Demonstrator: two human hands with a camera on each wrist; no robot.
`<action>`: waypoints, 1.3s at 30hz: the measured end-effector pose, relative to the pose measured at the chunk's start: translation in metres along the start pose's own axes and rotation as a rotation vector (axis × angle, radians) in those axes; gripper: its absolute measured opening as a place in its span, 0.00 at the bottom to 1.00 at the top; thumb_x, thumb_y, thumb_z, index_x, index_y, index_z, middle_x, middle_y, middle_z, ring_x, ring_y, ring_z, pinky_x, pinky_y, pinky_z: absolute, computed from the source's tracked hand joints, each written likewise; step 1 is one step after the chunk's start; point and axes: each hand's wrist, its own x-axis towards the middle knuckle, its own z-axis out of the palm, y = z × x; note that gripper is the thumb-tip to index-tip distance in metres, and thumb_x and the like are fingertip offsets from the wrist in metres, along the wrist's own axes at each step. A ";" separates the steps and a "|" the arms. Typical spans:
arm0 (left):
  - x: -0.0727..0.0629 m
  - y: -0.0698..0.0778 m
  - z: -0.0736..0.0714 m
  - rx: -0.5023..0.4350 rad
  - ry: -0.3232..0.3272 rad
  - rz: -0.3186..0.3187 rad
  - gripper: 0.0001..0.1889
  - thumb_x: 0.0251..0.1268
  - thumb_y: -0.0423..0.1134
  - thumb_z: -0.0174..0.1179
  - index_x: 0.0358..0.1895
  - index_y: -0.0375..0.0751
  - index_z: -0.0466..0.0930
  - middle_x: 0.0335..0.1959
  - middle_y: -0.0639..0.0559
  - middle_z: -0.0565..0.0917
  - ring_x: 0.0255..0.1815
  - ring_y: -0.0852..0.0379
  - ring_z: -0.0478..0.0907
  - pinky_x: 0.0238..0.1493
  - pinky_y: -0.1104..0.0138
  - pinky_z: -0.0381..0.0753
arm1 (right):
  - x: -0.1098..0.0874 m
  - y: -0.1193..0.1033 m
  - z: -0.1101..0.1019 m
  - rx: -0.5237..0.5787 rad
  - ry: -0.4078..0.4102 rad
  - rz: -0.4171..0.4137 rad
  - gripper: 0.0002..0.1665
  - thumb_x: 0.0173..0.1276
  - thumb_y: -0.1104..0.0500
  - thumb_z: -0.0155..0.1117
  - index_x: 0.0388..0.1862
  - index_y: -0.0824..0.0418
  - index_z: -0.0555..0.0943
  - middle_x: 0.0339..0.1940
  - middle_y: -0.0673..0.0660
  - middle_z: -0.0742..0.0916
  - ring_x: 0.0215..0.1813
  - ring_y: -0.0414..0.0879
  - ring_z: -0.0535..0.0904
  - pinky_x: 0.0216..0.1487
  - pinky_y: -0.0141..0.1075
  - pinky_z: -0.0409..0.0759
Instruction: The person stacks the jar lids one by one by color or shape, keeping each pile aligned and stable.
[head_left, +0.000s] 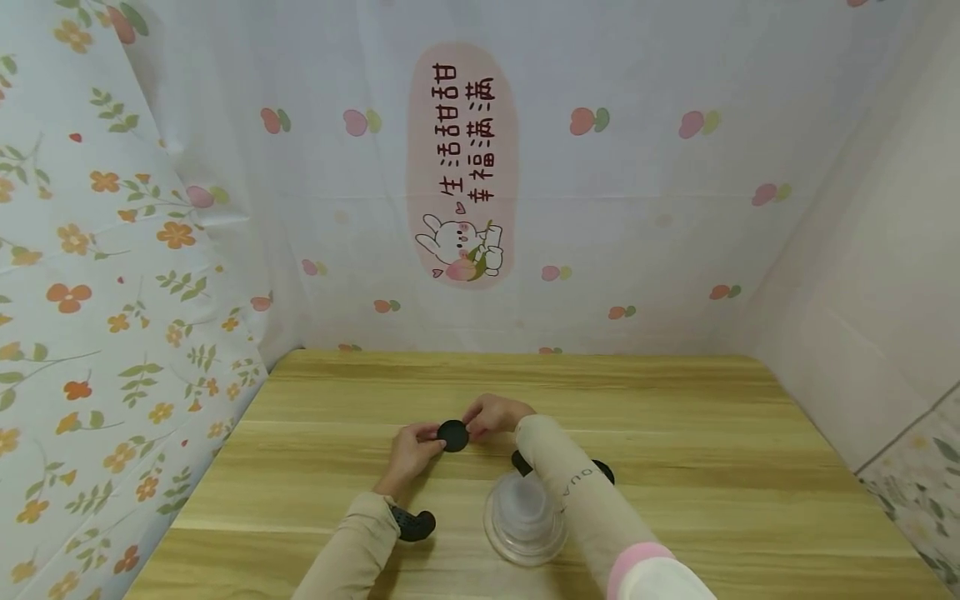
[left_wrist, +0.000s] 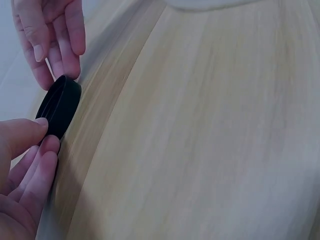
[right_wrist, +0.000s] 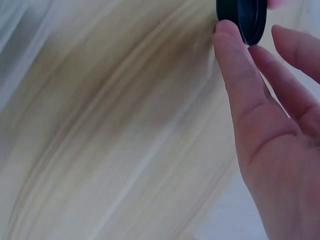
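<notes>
A shallow round black lid [head_left: 453, 436] with a raised rim is held just over the wooden table. My left hand [head_left: 412, 454] pinches its left edge between thumb and fingers. In the left wrist view the lid [left_wrist: 61, 107] stands tilted, hollow side facing away to the left. From the opposite side my right hand [head_left: 495, 416] touches the rim with its fingertips; in the right wrist view its fingers [right_wrist: 245, 95] are fairly straight and the thumb is apart from the lid. A clear plastic container [head_left: 522, 521] stands beside the right forearm, whose sleeve partly covers it.
The wood-grain table [head_left: 712, 467] stretches out on both sides of the arms. Behind it hangs a patterned cloth [head_left: 637, 192], with a flowered cloth [head_left: 112, 275] along the left. A black device [head_left: 415, 525] is worn on the left wrist.
</notes>
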 end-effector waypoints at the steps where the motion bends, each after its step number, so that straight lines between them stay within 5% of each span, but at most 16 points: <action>1: 0.000 0.001 0.002 -0.002 -0.006 -0.004 0.16 0.48 0.27 0.62 0.43 0.26 0.77 0.33 0.39 0.81 0.37 0.47 0.77 0.36 0.63 0.76 | -0.004 -0.001 -0.002 -0.004 -0.006 0.002 0.18 0.59 0.71 0.53 0.50 0.75 0.73 0.39 0.64 0.82 0.42 0.52 0.78 0.46 0.41 0.75; 17: 0.004 0.012 0.025 -0.097 -0.100 0.015 0.15 0.49 0.24 0.60 0.43 0.22 0.75 0.31 0.38 0.79 0.31 0.49 0.79 0.30 0.67 0.79 | -0.022 0.031 -0.027 0.034 0.002 -0.005 0.17 0.58 0.70 0.56 0.48 0.72 0.76 0.38 0.58 0.83 0.40 0.45 0.79 0.43 0.37 0.77; 27: 0.003 0.019 0.035 -0.154 -0.113 -0.015 0.15 0.51 0.22 0.57 0.45 0.21 0.74 0.29 0.40 0.80 0.27 0.50 0.80 0.29 0.68 0.79 | -0.029 0.044 -0.029 0.166 -0.005 -0.034 0.16 0.62 0.71 0.52 0.49 0.76 0.74 0.34 0.62 0.83 0.36 0.46 0.79 0.43 0.37 0.77; 39: 0.005 0.042 0.041 -0.228 -0.091 -0.029 0.16 0.51 0.21 0.54 0.46 0.25 0.76 0.27 0.42 0.76 0.28 0.48 0.80 0.30 0.63 0.80 | -0.044 0.034 -0.030 0.120 0.222 -0.081 0.15 0.59 0.72 0.54 0.46 0.77 0.75 0.37 0.66 0.82 0.38 0.57 0.79 0.40 0.44 0.78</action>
